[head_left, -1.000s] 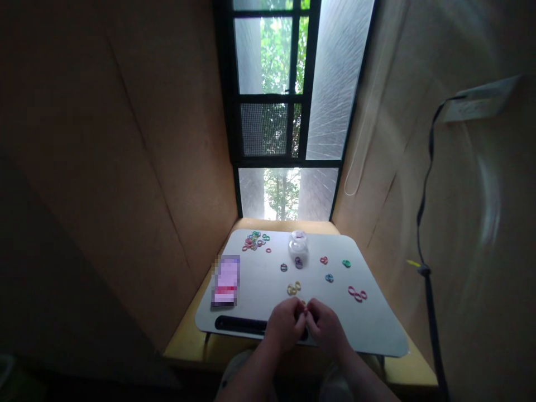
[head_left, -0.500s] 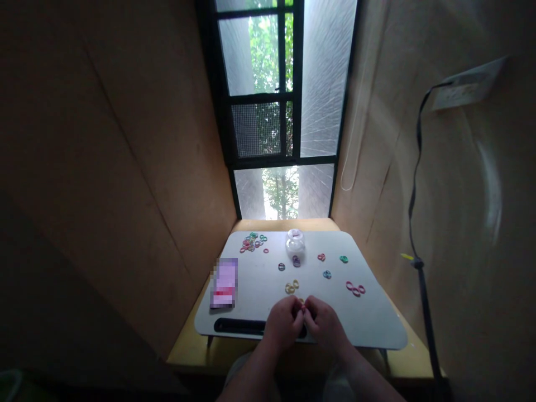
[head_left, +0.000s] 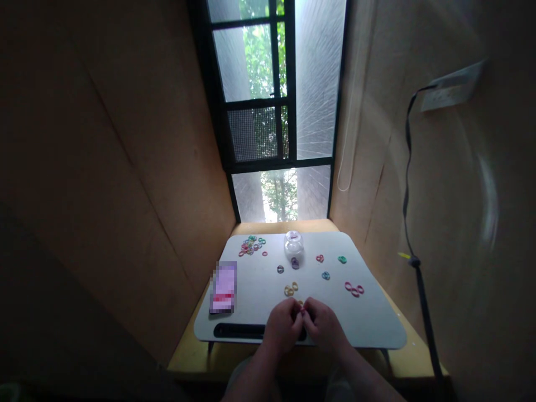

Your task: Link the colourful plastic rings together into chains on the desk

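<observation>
My left hand (head_left: 285,325) and my right hand (head_left: 321,322) meet over the front of the white lap table (head_left: 259,296), fingertips pinched together. A bit of a yellow hair tie (head_left: 300,303) shows at the fingertips of both hands; the rest of it is hidden by my fingers. Just beyond them lie several yellow hair ties (head_left: 290,288) in a small group. Farther off are a dark group (head_left: 280,269), a purple group (head_left: 295,263), a blue group (head_left: 325,276), a red group (head_left: 320,258), a green group (head_left: 342,259) and a pink group (head_left: 354,288).
A clear round jar (head_left: 293,244) stands at the table's back. Mixed hair ties (head_left: 251,245) are heaped at the back left, above a blurred-out purple phone-shaped item (head_left: 223,287). A black slot (head_left: 238,330) runs along the front edge. A cable (head_left: 407,184) hangs on the right wall.
The view has shifted slightly, so the table appears a little lower. My hands stay pinched together in nearly the same place, with only small finger movement.
</observation>
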The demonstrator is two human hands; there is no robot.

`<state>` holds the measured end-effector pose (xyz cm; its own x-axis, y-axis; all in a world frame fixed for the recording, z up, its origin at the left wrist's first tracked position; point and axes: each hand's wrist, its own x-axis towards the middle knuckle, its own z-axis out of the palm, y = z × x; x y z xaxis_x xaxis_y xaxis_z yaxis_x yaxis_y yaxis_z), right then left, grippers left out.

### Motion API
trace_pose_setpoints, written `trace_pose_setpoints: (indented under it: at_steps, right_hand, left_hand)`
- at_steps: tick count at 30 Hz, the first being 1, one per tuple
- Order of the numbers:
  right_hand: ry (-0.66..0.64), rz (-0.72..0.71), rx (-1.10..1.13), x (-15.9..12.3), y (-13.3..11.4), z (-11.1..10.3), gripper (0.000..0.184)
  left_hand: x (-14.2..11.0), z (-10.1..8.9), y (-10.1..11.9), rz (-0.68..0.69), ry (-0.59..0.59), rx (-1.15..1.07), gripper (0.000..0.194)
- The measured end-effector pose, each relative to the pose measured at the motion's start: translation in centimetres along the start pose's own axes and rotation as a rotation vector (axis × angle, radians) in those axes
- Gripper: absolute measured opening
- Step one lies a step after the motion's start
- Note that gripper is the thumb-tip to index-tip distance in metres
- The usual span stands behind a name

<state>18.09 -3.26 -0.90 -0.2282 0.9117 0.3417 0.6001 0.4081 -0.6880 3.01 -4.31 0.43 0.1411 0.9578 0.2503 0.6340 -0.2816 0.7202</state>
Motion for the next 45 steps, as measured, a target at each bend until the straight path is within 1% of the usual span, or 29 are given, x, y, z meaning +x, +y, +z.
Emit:
trace_pose_setpoints:
  at_steps: [13, 20, 30, 45]
  right_hand:
    - [0.018, -0.005, -0.002, 0.03, -0.02, 0.06, 0.012]
    - [0.002, 0.007, -0.005, -0.01, -0.07, -0.05, 0.013]
    - [0.009, -0.001, -0.003, -0.05, 0.08, 0.1, 0.013]
    - [0.012, -0.009, -0.008, 0.04, 0.09, -0.02, 0.013]
  left_hand:
    - [-0.09, -0.17, 0.01, 0.017, 0.009, -0.018, 0.007]
    - [-0.19, -0.27, 0.16, 0.009, 0.009, -0.011, 0.006]
    - [-0.24, -0.25, 0.28, -0.007, -0.001, -0.007, 0.008]
    - [-0.05, -0.03, 0.04, 0.007, -0.003, 0.023, 0.007]
